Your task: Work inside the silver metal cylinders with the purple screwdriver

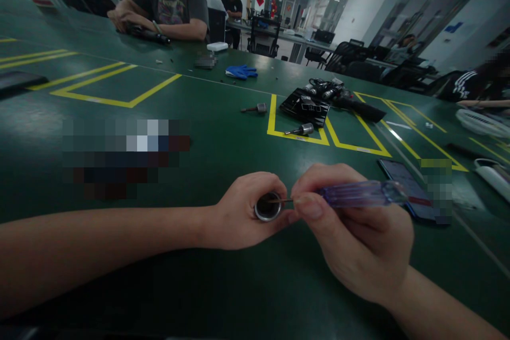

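Note:
My left hand [247, 210] is wrapped round a metal tube [268, 207], its round open end facing me. The rest of the tube is hidden inside the fist. In my right hand [354, 234] is a screwdriver with a clear purple handle [358, 193], gripped between thumb and fingers. Its thin shaft points left, and the tip reaches the mouth of the tube. Whether the tip touches the inner wall I cannot tell. Both hands are above the green table [191, 287].
Beyond my hands lie two small metal parts with thin shafts [261, 108] [306, 129], a black packet [305, 107], cables [324, 86] and a blue glove [241, 71]. A phone [410, 191] lies to the right. Across the table sits a person [171, 10].

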Tool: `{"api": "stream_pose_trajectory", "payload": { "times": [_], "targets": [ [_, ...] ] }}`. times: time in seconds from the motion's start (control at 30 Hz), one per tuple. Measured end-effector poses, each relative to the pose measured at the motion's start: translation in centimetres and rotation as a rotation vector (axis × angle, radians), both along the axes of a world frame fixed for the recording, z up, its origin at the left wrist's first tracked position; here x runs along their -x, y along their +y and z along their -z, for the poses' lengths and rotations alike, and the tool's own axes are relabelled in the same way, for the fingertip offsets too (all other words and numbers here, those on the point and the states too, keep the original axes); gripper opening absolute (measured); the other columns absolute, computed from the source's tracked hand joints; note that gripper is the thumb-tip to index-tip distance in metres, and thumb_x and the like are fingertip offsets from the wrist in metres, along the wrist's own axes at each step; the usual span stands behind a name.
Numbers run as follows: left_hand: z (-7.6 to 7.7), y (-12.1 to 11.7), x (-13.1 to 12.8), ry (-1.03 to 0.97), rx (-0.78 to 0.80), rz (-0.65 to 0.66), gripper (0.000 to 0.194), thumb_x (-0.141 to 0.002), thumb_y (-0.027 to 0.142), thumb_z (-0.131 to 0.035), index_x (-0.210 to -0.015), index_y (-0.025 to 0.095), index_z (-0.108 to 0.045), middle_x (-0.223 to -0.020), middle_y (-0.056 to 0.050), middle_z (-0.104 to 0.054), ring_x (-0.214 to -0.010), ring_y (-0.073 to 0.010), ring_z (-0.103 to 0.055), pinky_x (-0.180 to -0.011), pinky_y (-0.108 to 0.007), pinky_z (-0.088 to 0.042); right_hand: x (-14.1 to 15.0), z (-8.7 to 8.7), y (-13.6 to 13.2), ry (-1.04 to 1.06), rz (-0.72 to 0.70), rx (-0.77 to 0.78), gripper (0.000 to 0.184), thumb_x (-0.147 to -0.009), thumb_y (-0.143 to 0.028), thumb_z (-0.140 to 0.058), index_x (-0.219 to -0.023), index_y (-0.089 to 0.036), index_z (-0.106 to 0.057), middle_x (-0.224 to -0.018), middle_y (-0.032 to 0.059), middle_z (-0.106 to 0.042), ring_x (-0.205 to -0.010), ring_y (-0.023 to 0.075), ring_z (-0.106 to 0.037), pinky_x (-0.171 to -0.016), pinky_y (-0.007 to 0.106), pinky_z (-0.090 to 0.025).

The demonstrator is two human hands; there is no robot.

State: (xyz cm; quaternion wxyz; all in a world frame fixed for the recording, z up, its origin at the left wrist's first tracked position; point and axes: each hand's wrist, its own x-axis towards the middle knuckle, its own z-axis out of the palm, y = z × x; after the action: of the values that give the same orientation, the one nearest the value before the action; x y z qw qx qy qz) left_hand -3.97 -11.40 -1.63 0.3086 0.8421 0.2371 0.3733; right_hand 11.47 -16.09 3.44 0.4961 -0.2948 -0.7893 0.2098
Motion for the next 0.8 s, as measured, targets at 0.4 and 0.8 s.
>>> {"api": "stream_pose_trajectory", "payload": {
  "times": [0.4,0.8],
  "targets": [
    [0.4,0.4,0.0,-0.102,-0.019,0.040,0.022,-0.076,0.023,-0.059,-0.063,0.016,-0.043,-0.059,0.003,-0.046,-0.053,-0.0086,-0.044,-0.049,-0.019,-0.037,-0.3,1.2,0.0,0.034,0.004,-0.002,0.002,-0.084,-0.011,-0.058,-0.084,-0.012,-0.057,-0.070,-0.0013,-0.055,-0.065,0.0086,-0.055,-0.056,0.023,-0.043],
    [0.3,0.3,0.2,-0.100,-0.033,0.048,0.019,-0.077,0.025,-0.059,-0.066,0.015,-0.048,-0.061,0.002,-0.048,-0.054,-0.0090,-0.044,-0.048,-0.020,-0.036,-0.5,1.2,-0.3,0.024,0.007,0.041,0.006,-0.085,-0.017,-0.057,-0.080,-0.014,-0.057,-0.069,-0.0015,-0.055,-0.061,0.0083,-0.054,-0.054,0.023,-0.043]
  ]
}}
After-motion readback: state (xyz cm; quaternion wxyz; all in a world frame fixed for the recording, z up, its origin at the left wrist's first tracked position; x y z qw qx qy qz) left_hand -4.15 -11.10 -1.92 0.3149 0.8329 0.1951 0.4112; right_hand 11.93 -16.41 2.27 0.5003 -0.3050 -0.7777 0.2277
